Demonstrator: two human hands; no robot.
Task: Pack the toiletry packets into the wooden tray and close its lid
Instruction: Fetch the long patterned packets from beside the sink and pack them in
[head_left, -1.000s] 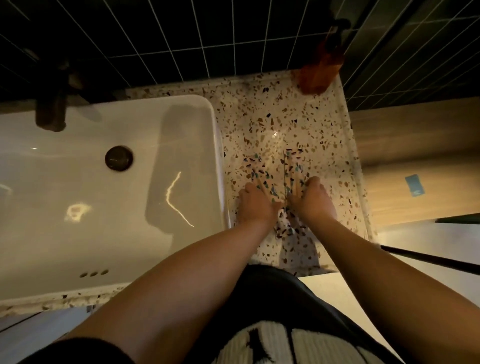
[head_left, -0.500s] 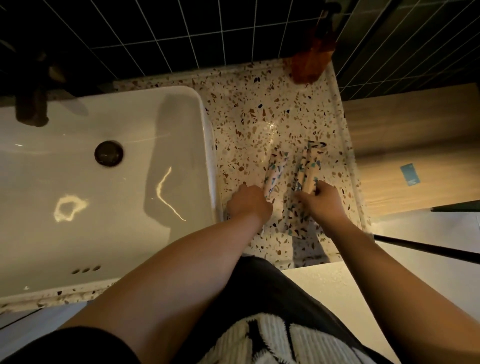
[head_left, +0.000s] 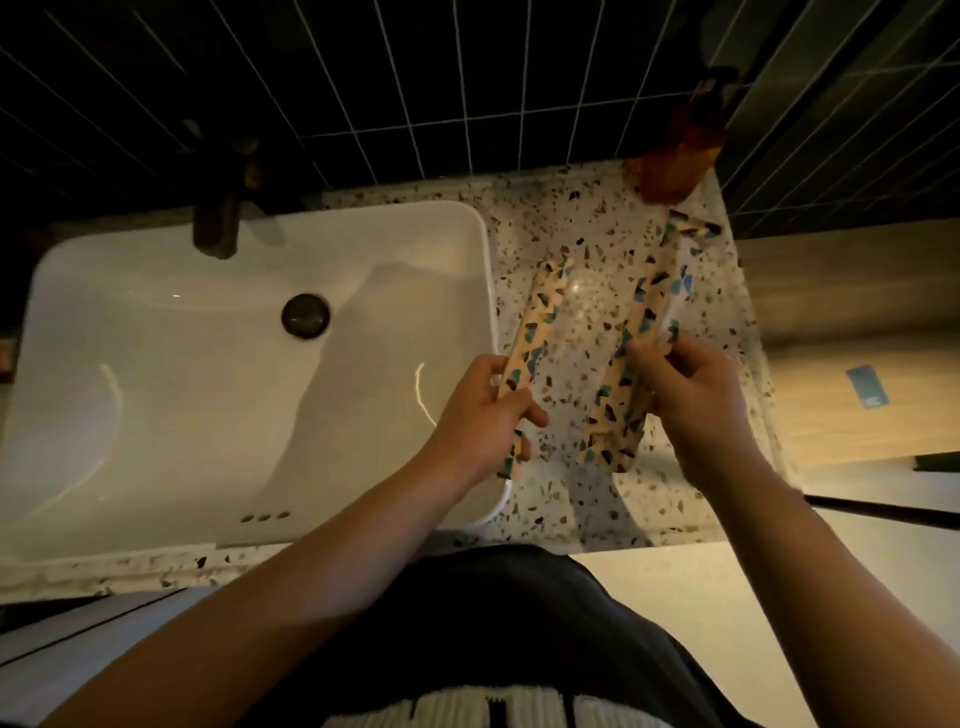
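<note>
I hold long, flat toiletry packets printed with a terrazzo pattern above the speckled counter (head_left: 582, 499). My left hand (head_left: 485, 415) grips one packet (head_left: 540, 322) by its near end, and it points away toward the wall. My right hand (head_left: 691, 395) grips a bunch of similar packets (head_left: 649, 306), fanned out, with one end reaching down to about the counter (head_left: 608, 441). No wooden tray is in view.
A white rectangular sink (head_left: 208, 374) with a dark drain (head_left: 305, 316) fills the left, with a dark tap (head_left: 218, 218) behind it. An amber bottle (head_left: 675, 166) stands at the counter's back right corner against dark tiles. A wooden surface (head_left: 857, 364) lies to the right.
Both hands pressed flat on the counter, then closed on the packets and lifted them up. The view shifted so the sink sits more to the right.
</note>
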